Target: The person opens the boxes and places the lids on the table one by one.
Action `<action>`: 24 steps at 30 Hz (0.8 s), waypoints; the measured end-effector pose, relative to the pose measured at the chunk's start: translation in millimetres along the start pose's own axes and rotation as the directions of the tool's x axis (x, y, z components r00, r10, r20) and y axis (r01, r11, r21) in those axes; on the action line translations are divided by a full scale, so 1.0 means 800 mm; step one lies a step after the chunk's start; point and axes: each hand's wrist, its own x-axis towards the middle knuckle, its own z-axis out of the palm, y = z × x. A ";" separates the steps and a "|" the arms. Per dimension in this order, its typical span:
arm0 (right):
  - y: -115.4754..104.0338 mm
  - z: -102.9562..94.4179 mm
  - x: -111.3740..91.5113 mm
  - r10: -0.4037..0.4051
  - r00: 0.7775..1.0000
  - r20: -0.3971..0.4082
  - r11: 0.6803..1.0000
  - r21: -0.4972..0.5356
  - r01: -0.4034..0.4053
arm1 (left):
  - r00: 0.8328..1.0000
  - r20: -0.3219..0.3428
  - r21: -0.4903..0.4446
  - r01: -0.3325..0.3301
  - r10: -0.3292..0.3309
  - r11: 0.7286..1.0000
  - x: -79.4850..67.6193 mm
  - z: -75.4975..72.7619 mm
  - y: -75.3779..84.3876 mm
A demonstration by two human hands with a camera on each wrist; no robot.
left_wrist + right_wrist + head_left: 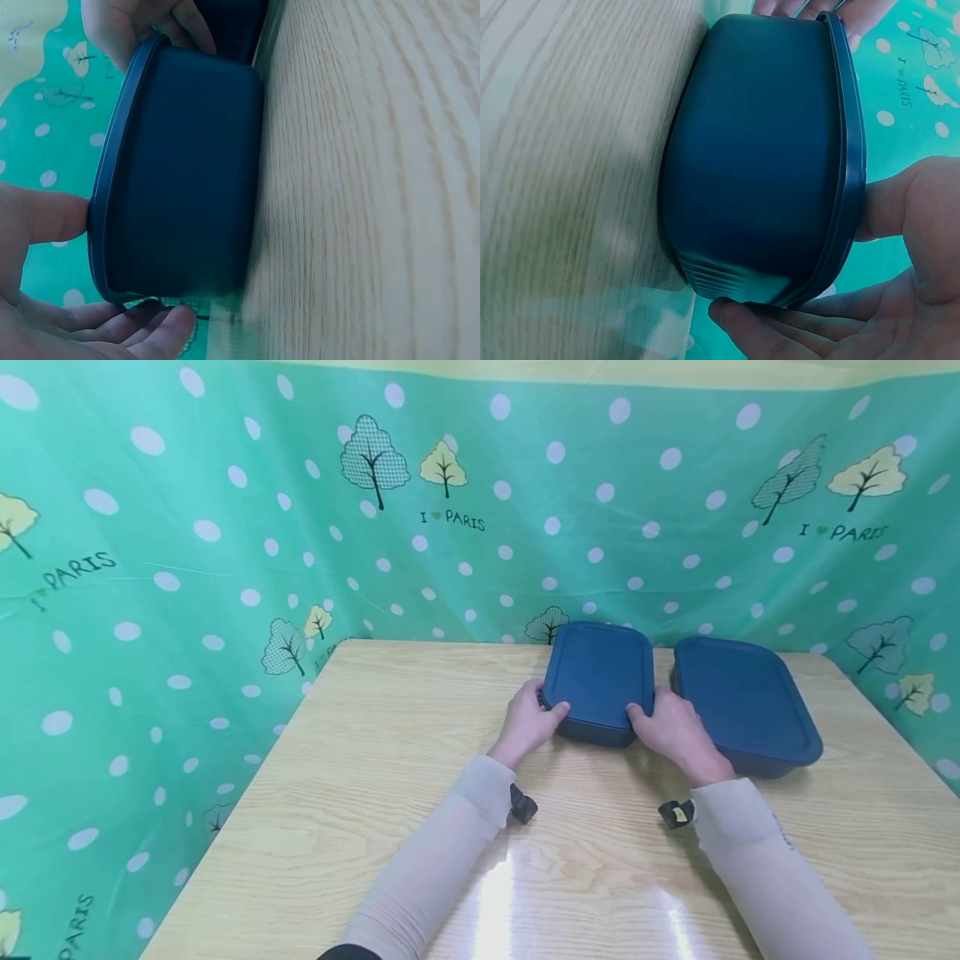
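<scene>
A dark blue lidded food container [600,677] is between my two hands near the back of the table. My left hand [527,720] grips its left side, thumb on the lid's edge and fingers along the wall. On the opposite side my right hand [671,727] holds it the same way, thumb on the lid. In the left wrist view the container [184,172] shows its smooth front wall with the lid on. The right wrist view shows the container [757,157] close to the tabletop; whether its base touches is hard to tell.
A larger dark blue lidded container [746,702] stands just right of my right hand, on the light wooden table [360,760]. A green dotted curtain [465,585] hangs along the table's back and left edges. Dark straps sit at both wrists.
</scene>
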 end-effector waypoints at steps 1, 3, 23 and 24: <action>0.000 0.000 0.000 0.000 1.000 0.002 1.000 0.002 0.000 | 1.000 0.003 -0.006 0.002 -0.002 1.000 0.000 0.000 0.000; 0.000 0.001 0.001 0.000 1.000 0.003 1.000 0.007 0.000 | 1.000 0.007 -0.023 0.008 -0.008 1.000 0.000 0.000 0.000; -0.005 0.006 0.004 0.010 1.000 -0.025 0.997 0.074 -0.008 | 0.998 0.005 -0.043 0.060 -0.060 0.997 0.002 -0.007 0.001; -0.005 0.006 0.004 0.011 1.000 -0.026 0.997 0.076 -0.009 | 0.998 0.004 -0.048 0.059 -0.059 0.997 0.002 -0.007 0.001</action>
